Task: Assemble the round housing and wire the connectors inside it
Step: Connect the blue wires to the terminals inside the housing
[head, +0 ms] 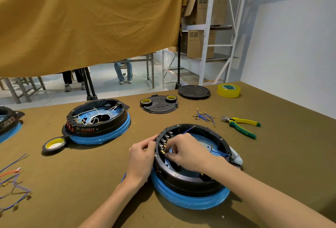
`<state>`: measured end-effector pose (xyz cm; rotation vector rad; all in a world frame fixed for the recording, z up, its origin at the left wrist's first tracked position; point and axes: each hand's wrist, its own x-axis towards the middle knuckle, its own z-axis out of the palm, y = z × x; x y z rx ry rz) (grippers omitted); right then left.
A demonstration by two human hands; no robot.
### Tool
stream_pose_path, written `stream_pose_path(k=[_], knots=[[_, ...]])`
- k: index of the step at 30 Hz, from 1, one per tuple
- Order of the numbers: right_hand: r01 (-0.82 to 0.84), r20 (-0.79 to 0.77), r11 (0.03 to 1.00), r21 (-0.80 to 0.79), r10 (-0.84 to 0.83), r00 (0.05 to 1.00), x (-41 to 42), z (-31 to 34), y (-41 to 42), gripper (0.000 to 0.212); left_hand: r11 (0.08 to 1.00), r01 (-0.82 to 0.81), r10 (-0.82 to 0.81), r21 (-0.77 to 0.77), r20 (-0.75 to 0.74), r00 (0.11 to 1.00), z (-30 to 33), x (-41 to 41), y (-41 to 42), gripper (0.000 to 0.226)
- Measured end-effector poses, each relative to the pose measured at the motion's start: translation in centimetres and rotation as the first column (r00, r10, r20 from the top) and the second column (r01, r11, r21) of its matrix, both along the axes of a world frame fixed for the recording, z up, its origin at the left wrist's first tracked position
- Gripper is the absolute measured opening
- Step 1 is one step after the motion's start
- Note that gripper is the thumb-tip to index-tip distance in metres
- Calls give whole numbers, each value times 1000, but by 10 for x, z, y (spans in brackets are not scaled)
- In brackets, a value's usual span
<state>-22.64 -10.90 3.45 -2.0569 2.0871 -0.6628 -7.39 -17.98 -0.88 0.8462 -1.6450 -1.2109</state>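
Housing: round housing (190, 178) at table's near edge.
Left hand (141, 158): fingers curled on its outer rim.
Right hand (189, 152): inside, fingertips seemingly pinching a blue wire (189, 131) at the connectors (163, 145).
Room: pliers (241, 124) well apart, right.

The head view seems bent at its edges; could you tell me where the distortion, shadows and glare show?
In the head view, wide-angle distortion tilts the white metal shelving and curves the olive-green table; soft shadows lie beside the near black round housing on its blue ring; faint glare shows on the yellow roll of tape; both hands look sharp, the right hand hiding what its fingers touch.
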Motion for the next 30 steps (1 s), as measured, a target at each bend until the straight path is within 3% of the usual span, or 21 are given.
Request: stream_pose_path(k=[13,21,30], knots=[[5,29,999,-43,-4,1000,7,-5,-6,15,999,-28,27,18,72,997,-2,0,-2,35],[60,42,998,-10,-59,997,11,-4,-8,16,999,3,6,-48,191,982,-4,0,1,42],[87,73,995,42,-90,993,13,-2,-18,14,999,8,2,-51,192,981,-5,-1,1,43]])
